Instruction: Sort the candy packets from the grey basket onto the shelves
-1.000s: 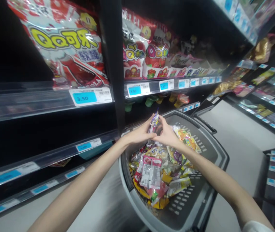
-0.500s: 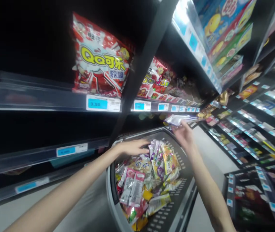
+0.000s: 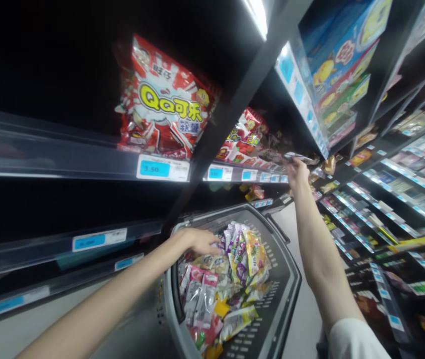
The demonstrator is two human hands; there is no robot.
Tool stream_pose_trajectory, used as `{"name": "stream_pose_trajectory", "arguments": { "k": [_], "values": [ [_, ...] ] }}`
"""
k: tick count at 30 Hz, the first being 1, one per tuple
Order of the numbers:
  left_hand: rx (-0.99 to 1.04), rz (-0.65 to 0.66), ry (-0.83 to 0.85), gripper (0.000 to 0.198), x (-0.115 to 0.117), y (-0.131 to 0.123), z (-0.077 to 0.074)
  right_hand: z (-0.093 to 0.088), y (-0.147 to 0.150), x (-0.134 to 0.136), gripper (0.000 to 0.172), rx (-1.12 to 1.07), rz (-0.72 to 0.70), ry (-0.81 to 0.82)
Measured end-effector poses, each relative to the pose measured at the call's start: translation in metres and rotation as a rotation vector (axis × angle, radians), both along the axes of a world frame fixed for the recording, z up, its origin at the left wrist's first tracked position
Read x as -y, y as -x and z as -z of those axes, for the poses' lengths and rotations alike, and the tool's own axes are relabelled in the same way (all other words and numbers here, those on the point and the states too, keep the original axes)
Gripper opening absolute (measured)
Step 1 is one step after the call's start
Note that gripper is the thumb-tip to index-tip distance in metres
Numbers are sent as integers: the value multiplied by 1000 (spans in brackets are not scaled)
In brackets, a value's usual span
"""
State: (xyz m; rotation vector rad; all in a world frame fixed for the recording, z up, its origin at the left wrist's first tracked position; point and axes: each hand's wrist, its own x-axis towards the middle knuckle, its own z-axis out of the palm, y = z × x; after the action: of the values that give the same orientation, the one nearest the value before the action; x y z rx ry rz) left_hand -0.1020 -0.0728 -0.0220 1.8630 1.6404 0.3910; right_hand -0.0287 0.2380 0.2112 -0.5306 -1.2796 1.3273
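My right hand (image 3: 297,172) is stretched up to the shelf edge (image 3: 250,174), its fingers closed on a small pale snack packet (image 3: 298,157) held level with the row of packets there. My left hand (image 3: 199,240) rests low in the grey shopping basket (image 3: 280,299), its fingers curled on the heap of colourful snack packets (image 3: 231,269) that fills it. What the left fingers hold is hidden among the packets.
A big red QQ candy bag (image 3: 163,119) stands on the shelf above a blue 3.50 price tag (image 3: 155,168). More red bags (image 3: 242,137) line the shelf further along. Dark shelves run below on the left. Stocked shelves (image 3: 403,189) line the right side of the narrow aisle.
Both hands held one small packet above the basket a second ago. The right hand has since carried it up and away to the shelf, while the left dropped onto the packets in the basket.
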Motion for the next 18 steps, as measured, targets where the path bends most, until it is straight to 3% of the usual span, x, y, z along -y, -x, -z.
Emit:
{"name": "stream_pose_trajectory", "arguments": {
  "k": [7, 12, 14, 18],
  "values": [
    [1, -19, 54, 72, -3, 4, 0, -1, 21, -4, 30, 288, 117, -58],
    [-16, -2, 53, 70, -5, 6, -2, -6, 19, -6, 66, 716, 549, -378],
    [-10, -3, 44, 69, -6, 7, 0, -7, 22, -6, 70, 863, 573, -456],
    [36, -8, 4, 68, -9, 9, 6, -8, 30, -5, 75, 942, 549, -482]
  ]
}}
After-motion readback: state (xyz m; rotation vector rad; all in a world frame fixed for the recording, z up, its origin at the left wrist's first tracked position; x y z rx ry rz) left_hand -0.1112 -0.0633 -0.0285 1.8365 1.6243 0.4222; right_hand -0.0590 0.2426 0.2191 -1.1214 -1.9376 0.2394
